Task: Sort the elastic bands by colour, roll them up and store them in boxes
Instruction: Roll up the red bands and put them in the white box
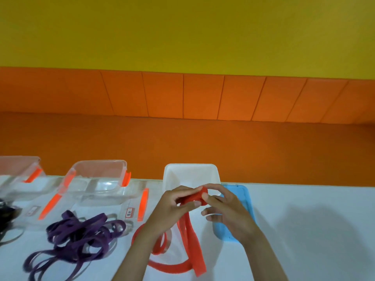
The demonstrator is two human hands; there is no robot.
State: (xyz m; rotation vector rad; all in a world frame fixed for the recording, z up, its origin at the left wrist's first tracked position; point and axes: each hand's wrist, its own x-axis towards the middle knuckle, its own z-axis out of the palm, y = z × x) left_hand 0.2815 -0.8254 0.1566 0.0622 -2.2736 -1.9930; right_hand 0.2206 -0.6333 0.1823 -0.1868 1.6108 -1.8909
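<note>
We pinch the red band's [189, 236] roll with both hands' [172, 207] fingers [213, 188], above the white box [190, 171].

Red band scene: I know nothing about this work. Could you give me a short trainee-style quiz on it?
1. True or false: the purple bands lie loose on the table.
2. Left hand and right hand pinch which? A red band; B green band; C scissors.
3. Fill in: the blue lid lies ___ of the white box.
Key: 1 true; 2 A; 3 right.
</note>
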